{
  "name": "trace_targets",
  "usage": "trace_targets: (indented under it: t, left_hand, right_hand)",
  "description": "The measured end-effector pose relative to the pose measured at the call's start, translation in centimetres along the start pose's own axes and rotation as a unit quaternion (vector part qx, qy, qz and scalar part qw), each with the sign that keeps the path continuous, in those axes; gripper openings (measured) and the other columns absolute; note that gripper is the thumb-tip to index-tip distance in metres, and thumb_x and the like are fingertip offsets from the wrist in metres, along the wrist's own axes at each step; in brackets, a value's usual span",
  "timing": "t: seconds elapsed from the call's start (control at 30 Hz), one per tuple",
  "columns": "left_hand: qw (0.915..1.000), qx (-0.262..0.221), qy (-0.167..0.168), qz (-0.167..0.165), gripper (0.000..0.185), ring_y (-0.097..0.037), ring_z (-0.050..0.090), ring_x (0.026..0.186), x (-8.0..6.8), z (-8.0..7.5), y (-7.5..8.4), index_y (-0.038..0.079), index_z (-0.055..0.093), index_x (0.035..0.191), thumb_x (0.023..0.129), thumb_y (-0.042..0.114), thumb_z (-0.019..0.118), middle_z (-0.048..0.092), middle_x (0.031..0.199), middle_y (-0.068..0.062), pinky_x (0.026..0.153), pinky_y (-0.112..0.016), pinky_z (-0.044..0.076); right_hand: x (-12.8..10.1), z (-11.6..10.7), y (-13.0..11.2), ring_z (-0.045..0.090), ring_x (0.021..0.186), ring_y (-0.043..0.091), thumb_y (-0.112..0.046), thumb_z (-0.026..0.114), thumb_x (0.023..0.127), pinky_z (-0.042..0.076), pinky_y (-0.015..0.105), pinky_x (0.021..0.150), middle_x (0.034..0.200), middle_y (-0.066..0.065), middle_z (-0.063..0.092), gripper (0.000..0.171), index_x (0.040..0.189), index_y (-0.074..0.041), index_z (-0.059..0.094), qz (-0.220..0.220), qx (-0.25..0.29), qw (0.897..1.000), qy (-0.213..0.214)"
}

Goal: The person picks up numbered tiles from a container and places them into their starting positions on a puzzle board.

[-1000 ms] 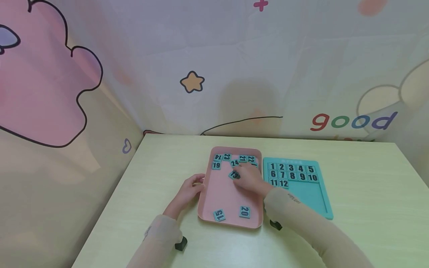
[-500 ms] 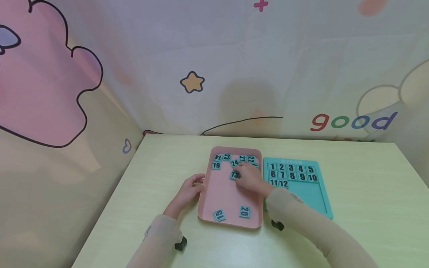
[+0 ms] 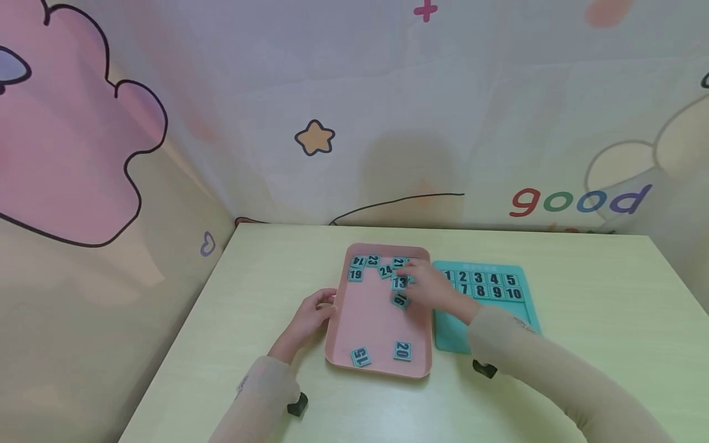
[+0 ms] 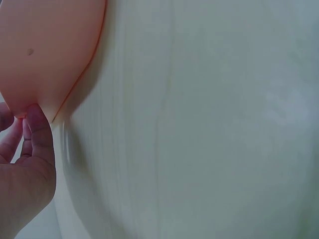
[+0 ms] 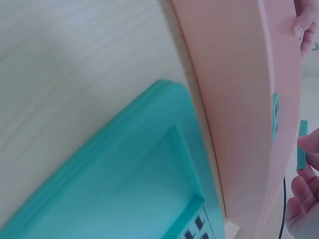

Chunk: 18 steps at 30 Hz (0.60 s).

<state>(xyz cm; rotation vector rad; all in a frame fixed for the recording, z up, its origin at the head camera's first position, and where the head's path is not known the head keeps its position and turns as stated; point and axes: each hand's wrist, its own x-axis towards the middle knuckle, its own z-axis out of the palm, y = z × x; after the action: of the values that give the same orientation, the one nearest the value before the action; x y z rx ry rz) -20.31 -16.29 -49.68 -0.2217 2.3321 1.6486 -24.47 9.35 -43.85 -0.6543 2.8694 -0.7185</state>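
Observation:
A pink tray [image 3: 370, 320] lies beside a teal number board [image 3: 451, 337] on the table. My right hand [image 3: 411, 282] pinches the teal tile 13 [image 3: 399, 283] and holds it a little above the tray near its right rim. In the right wrist view the tile [image 5: 301, 149] shows edge-on against my fingertips [image 5: 310, 167]. Tile 16 [image 3: 400, 300] lies tilted just below it. My left hand [image 3: 320, 303] grips the tray's left rim, with the thumb [image 4: 40, 134] on the tray [image 4: 45, 50]. The board's top two rows hold tiles up to 10 [image 3: 513, 293]; my right hand hides part of the board.
Loose tiles 14, 23, 19, 24 [image 3: 385, 271] and 21 sit at the tray's far end; tiles 15 [image 3: 360, 355] and 20 [image 3: 402, 351] at its near end. Patterned fabric walls [image 3: 388, 123] stand behind and to the left of the pale table [image 3: 598, 307].
My right hand has picked up tile 13 and moved it right and farther away, towards the board. Tile 16 has come into view where the hand was. My left hand has stayed put.

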Motion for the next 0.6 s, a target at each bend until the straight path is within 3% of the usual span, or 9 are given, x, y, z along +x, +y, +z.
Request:
trace_targets:
  t: [0.13,0.33,0.47,0.6]
  left_hand:
    - [1.0000,-0.004,0.002,0.003,0.037,-0.020,0.049,0.097,0.0,0.0,-0.1,0.013,0.048,0.124,0.087,0.012,0.051,0.051,0.111,-0.008,0.089,-0.032,0.044]
    - [0.9999,-0.008,0.000,0.011,0.037,-0.020,0.049,0.096,-0.1,0.0,-0.1,0.010,0.048,0.123,0.086,0.010,0.050,0.051,0.111,-0.009,0.087,-0.031,0.045]
    - [0.9999,-0.010,0.001,0.009,0.037,-0.019,0.050,0.095,0.0,0.0,-0.1,0.011,0.048,0.123,0.086,0.011,0.051,0.051,0.110,-0.009,0.087,-0.030,0.045]
    - [0.9999,-0.009,0.001,0.006,0.037,-0.020,0.049,0.096,0.0,0.0,0.0,0.012,0.048,0.123,0.086,0.011,0.050,0.051,0.110,-0.008,0.088,-0.031,0.044]
  right_hand:
    - [-0.9,-0.8,0.7,0.051,0.092,0.020,-0.008,0.059,0.075,0.047,0.033,0.074,0.108,0.008,0.054,0.040,0.114,-0.008,0.059,-0.014,0.008,1.000,-0.005]
    - [-2.6,-1.9,2.3,0.051,0.106,0.027,-0.010,0.061,0.076,0.045,0.042,0.084,0.116,0.011,0.056,0.035,0.111,-0.008,0.061,-0.033,-0.009,0.999,-0.001]
    - [-3.8,-2.5,3.5,0.053,0.098,0.024,-0.013,0.064,0.075,0.047,0.041,0.081,0.106,0.007,0.059,0.034,0.108,-0.008,0.062,-0.038,-0.019,0.999,0.007]
    - [-4.9,-2.9,4.9,0.053,0.098,0.024,-0.012,0.063,0.075,0.046,0.042,0.081,0.107,0.008,0.059,0.034,0.109,-0.008,0.062,-0.026,-0.014,1.000,0.009]
